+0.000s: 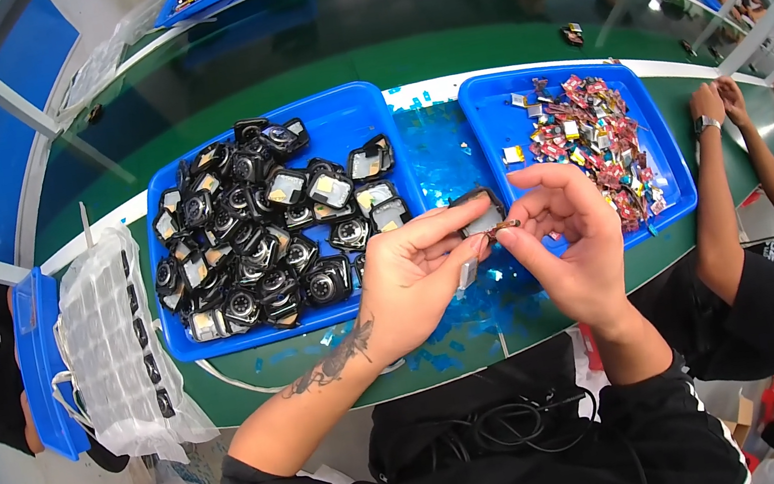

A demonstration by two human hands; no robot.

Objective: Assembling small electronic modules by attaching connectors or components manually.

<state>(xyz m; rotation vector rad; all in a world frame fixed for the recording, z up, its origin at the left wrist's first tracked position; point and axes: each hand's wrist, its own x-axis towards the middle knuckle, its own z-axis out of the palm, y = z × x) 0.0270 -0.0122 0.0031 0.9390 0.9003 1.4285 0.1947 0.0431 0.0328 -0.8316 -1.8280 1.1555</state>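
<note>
Between the two blue trays, my hands meet in the air. My left hand is closed on an opened smartwatch case, its black rim and grey inside showing past the fingers. My right hand pinches a small dark brownish part at the case's near edge. The fingers hide part of it, and I cannot tell whether it is still attached. A small silvery flat piece hangs below my left thumb; what holds it is hidden.
On the left, a blue tray is heaped with black smartwatch cases. The right blue tray has small red, yellow and silver parts. Blue film scraps litter the green table. Clear plastic trays stand far left. Co-workers sit at both sides.
</note>
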